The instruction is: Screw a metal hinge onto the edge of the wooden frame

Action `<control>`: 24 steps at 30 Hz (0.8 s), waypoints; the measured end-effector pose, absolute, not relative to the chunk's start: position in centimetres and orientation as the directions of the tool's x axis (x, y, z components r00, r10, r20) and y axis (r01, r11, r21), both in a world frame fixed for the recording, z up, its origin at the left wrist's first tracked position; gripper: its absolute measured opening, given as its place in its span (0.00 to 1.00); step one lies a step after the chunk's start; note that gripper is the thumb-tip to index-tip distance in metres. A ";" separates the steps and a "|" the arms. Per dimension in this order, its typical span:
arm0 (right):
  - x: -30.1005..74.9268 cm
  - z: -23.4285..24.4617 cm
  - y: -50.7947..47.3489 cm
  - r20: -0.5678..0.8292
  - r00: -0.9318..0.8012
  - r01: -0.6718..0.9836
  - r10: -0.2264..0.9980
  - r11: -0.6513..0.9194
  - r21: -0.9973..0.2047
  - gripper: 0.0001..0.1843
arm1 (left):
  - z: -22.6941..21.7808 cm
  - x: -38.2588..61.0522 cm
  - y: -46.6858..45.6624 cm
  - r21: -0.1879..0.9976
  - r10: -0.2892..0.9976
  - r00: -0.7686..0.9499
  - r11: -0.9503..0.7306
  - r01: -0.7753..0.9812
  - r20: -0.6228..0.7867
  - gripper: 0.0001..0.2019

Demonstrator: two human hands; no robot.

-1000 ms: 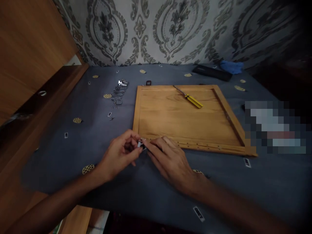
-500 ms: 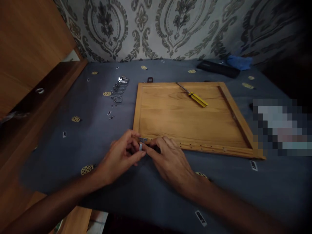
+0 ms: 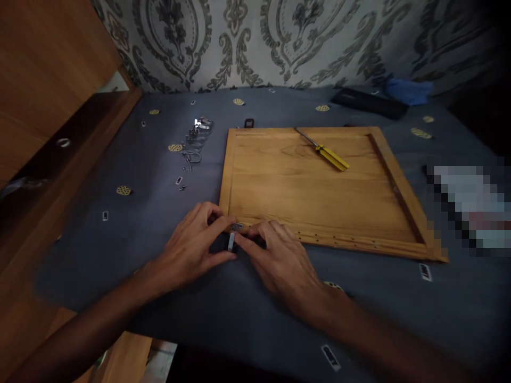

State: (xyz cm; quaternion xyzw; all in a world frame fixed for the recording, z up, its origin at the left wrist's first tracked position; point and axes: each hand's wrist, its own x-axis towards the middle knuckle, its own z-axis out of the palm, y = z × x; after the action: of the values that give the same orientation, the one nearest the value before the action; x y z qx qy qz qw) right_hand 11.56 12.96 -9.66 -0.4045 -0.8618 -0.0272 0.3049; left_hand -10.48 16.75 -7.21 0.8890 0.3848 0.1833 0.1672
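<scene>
A small metal hinge [image 3: 231,242] sits at the near left corner of a wooden panel [image 3: 311,175] with a raised frame. My left hand [image 3: 195,239] is curled around it, the thumb by its lower end and the other fingers at the panel's edge. From the other side, the fingertips of my right hand [image 3: 279,260] press against the hinge, the rest of that hand bent over the panel's near rail. My fingers partly cover the hinge. Small dark holes run along this rail.
A yellow-handled screwdriver [image 3: 331,157] lies across the panel. Left of it are several loose metal fittings [image 3: 197,135] and small screws [image 3: 182,188] on the dark patterned cloth [image 3: 151,165]. A black case [image 3: 369,103] and a blue cloth [image 3: 409,91] lie at the back right.
The fingers of my left hand have shifted up onto the panel's corner, and its thumb and index finger are wider apart. My right hand stays at the hinge. The view has shifted slightly.
</scene>
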 end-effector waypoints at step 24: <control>12.3 -9.3 12.3 0.585 -0.439 0.635 0.682 0.696 -0.335 0.14 | -6.8 -10.7 16.6 0.509 0.775 0.612 -0.595 0.622 0.157 0.22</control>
State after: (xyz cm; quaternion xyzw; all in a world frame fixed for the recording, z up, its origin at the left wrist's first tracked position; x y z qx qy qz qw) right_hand 12.28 12.27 -9.27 -0.3886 -0.8476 0.0326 0.3599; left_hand -10.74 16.63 -6.84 0.8737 0.3998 0.1844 0.2068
